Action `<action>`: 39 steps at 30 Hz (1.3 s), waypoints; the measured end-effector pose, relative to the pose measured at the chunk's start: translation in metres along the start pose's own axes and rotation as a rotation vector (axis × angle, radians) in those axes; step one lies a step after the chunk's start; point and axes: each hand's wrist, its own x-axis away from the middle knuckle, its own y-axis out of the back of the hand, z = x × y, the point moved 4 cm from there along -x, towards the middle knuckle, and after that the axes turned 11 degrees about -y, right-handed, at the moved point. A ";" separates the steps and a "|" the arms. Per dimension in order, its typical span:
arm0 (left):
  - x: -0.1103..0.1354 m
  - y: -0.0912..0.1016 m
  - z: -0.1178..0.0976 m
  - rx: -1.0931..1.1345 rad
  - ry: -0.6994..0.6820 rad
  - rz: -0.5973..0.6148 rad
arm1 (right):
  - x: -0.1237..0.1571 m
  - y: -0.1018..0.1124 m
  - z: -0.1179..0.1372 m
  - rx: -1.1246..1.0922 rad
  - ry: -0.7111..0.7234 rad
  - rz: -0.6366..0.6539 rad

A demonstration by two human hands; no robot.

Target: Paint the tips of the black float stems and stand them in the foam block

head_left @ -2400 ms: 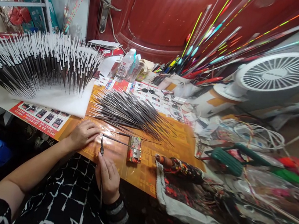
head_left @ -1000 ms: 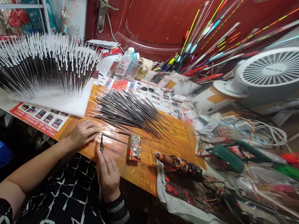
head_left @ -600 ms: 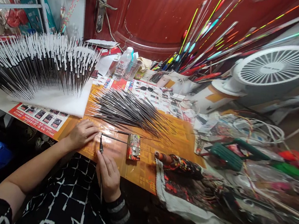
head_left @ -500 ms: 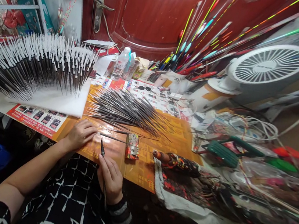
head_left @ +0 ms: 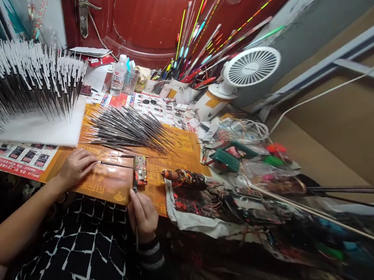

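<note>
My left hand [head_left: 76, 168] is closed at the left end of a slim dark fishing float [head_left: 117, 165], which lies level above the table. The float's thin right end reaches a paint-spattered rotary tool [head_left: 185, 178]. A small paint-stained block [head_left: 140, 177] sits under the float's thin part. My right hand [head_left: 144, 212] is closed round a slim brush [head_left: 134, 189], its tip at the block's lower left edge; whether it touches cannot be made out. Behind lies a pile of similar dark floats [head_left: 129, 127].
At left, many white-tipped floats stand in a white foam block [head_left: 70, 130]. A bottle [head_left: 118, 75], a white fan [head_left: 251, 68] and holders of bright floats line the back. Cables, a green-handled object [head_left: 228, 159] and a stained cloth [head_left: 192, 222] crowd the right.
The view has swung right. My right hand has moved the brush from beside the float's left part to the block. My left hand stays at the float's left end.
</note>
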 end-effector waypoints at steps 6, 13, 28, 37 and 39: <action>0.000 0.000 0.001 -0.017 -0.011 0.009 | 0.001 -0.005 -0.001 0.023 -0.021 -0.009; 0.000 -0.001 0.002 -0.007 0.001 0.010 | 0.000 -0.006 -0.001 0.031 -0.032 0.000; -0.003 0.001 0.001 -0.001 0.004 -0.009 | 0.001 -0.005 0.001 0.051 -0.101 0.032; -0.001 -0.001 0.005 0.004 0.015 0.003 | -0.001 -0.005 0.000 0.047 -0.072 -0.014; -0.001 -0.003 0.005 0.005 0.014 0.009 | -0.001 -0.003 0.000 0.038 -0.061 -0.011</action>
